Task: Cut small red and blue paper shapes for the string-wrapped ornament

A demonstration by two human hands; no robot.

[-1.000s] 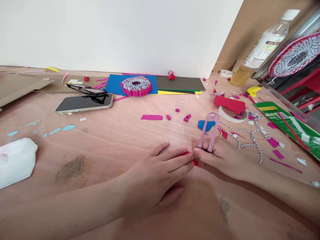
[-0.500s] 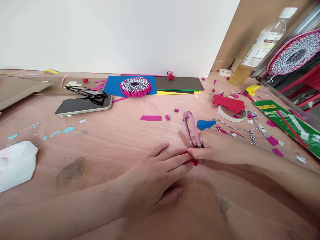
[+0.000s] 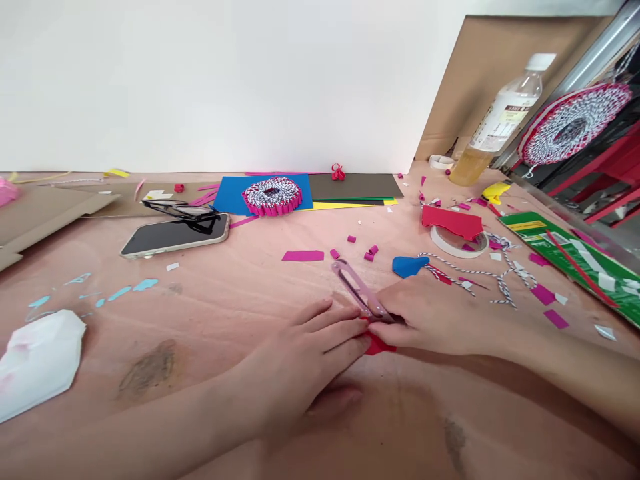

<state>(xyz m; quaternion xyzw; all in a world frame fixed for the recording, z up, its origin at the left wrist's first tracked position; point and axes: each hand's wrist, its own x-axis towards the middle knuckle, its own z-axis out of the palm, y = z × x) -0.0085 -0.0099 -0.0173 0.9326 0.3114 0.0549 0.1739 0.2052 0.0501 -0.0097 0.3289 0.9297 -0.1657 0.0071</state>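
In the head view a pair of pink thread snips point(image 3: 360, 290) lies in my right hand point(image 3: 430, 310), whose fingers are closed round its lower end. The blades are hidden behind my fingers. My left hand point(image 3: 305, 357) presses its fingertips on a small red piece of paper or foam point(image 3: 380, 343), holding it against the table. Both hands meet at this piece, so most of it is covered. Just beyond my right hand lie a blue cutout point(image 3: 410, 267) and black-and-white twine point(image 3: 460, 271). Several small magenta rolls point(image 3: 371, 253) and a magenta strip point(image 3: 303, 256) are farther back.
A phone point(image 3: 175, 237) with eyeglasses point(image 3: 177, 209) lies back left. A round twine-and-magenta coil point(image 3: 273, 196) sits on blue sheet point(image 3: 230, 193). At right are a tape roll point(image 3: 450, 247), green package point(image 3: 575, 257) and bottle point(image 3: 495, 127). A white mask point(image 3: 43, 360) lies left.
The snips have swung so their rounded end points more to the left, and my right hand has moved slightly left and down. More of the red piece shows. The camera view has tilted up slightly.
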